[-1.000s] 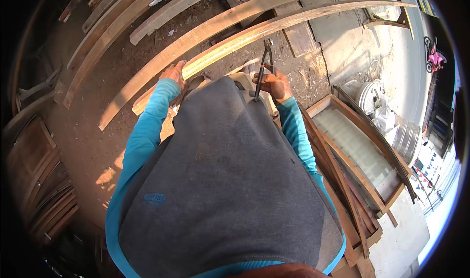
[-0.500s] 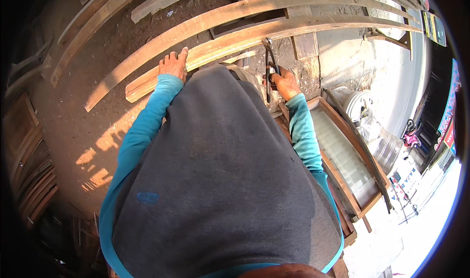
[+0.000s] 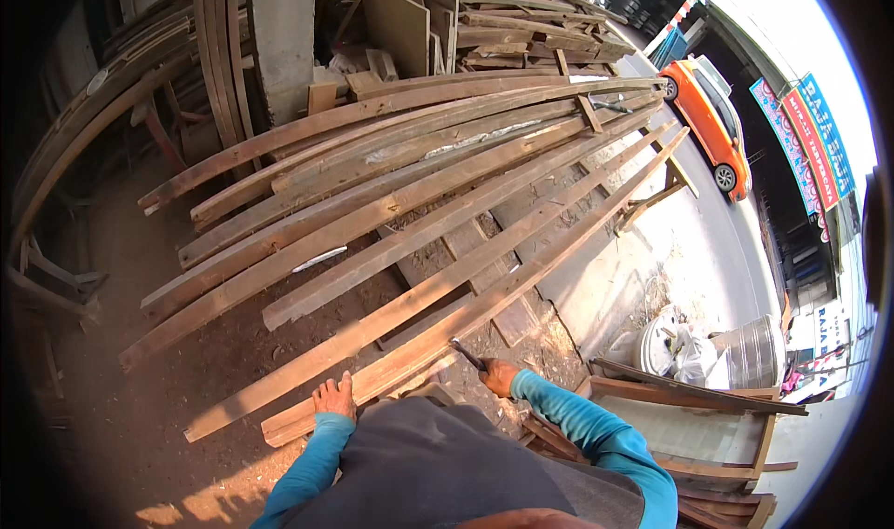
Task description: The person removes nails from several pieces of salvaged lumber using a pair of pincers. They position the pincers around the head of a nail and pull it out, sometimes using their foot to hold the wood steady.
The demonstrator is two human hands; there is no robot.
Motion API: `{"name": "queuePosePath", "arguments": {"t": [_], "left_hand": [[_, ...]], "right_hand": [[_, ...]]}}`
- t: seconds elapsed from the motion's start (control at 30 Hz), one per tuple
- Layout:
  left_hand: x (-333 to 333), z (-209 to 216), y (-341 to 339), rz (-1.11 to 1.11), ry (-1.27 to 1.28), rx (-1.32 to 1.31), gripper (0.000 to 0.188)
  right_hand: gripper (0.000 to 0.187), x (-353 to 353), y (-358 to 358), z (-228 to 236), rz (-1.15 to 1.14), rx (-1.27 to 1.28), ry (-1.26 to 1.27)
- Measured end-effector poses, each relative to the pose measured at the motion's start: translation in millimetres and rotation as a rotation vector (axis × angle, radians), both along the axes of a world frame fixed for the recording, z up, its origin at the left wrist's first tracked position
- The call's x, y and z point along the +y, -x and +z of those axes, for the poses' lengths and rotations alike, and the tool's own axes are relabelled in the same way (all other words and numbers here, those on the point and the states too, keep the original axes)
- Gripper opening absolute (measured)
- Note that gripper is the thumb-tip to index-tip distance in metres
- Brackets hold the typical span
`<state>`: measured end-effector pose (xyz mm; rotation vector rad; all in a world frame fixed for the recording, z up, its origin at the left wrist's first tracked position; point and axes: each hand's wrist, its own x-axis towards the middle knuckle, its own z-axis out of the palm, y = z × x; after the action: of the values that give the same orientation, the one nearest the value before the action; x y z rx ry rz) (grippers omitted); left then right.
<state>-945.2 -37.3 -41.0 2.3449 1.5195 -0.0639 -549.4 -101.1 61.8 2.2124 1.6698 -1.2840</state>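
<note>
My left hand (image 3: 333, 397) lies on the near end of a long wooden beam (image 3: 396, 366), its fingers stretched over the wood and holding nothing. To its right, my right hand (image 3: 500, 378) is closed round the handles of dark metal pincers (image 3: 470, 355). The head of the pincers touches or nearly touches the beam's near side; whether it grips anything there is too small to tell. Another long beam (image 3: 345, 345) runs just beyond, roughly parallel.
More long beams (image 3: 372, 212) fan out ahead, and stacked timber (image 3: 531, 35) lies behind them. A concrete pillar (image 3: 284, 45) stands far left. Glazed wooden frames (image 3: 708, 431), a white bucket (image 3: 656, 345) and a metal drum (image 3: 750, 352) are at the right. An orange car (image 3: 708, 124) is on the road.
The view has tilted up, bringing more beams, the road and the car into sight. My left hand stays on the beam, and my right hand still holds the pincers, now tilted more sideways.
</note>
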Motion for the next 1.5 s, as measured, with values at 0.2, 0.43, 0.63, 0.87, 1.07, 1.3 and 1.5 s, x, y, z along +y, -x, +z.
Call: {"name": "queuePosePath", "arguments": {"t": [0.2, 0.43, 0.63, 0.87, 1.07, 1.3, 1.5], "left_hand": [[-3.5, 6.9, 13.0, -0.012, -0.004, 0.020, 0.074], [-13.3, 10.2, 9.3, -0.025, -0.027, 0.058, 0.071], [-6.6, 4.6, 2.0, -0.013, -0.077, 0.071, 0.081], [-8.0, 20.1, 6.0, 0.048, -0.014, 0.076, 0.076], [12.9, 39.2, -15.1, 0.048, 0.226, 0.086, 0.073], [4.9, 14.8, -73.3, 0.058, 0.370, 0.078, 0.074], [22.0, 22.2, -94.2, -0.029, 0.298, -0.002, 0.076]], "right_hand": [[0.038, 4.5, -21.4, -12.5, 0.282, -0.049, -0.023], [0.029, 43.8, -87.2, -20.7, 0.583, -0.088, -0.018], [0.024, 82.0, -181.7, -15.6, 0.793, -0.325, -0.412], [0.029, 13.8, -178.0, 20.6, -0.061, -0.105, -0.113], [0.042, -84.7, -156.0, -25.0, -1.048, 0.627, -0.070], [0.052, -68.0, -66.8, -20.5, -0.712, 0.481, -0.044], [0.050, -69.6, -15.8, 6.8, -0.995, 0.727, -0.092]]}}
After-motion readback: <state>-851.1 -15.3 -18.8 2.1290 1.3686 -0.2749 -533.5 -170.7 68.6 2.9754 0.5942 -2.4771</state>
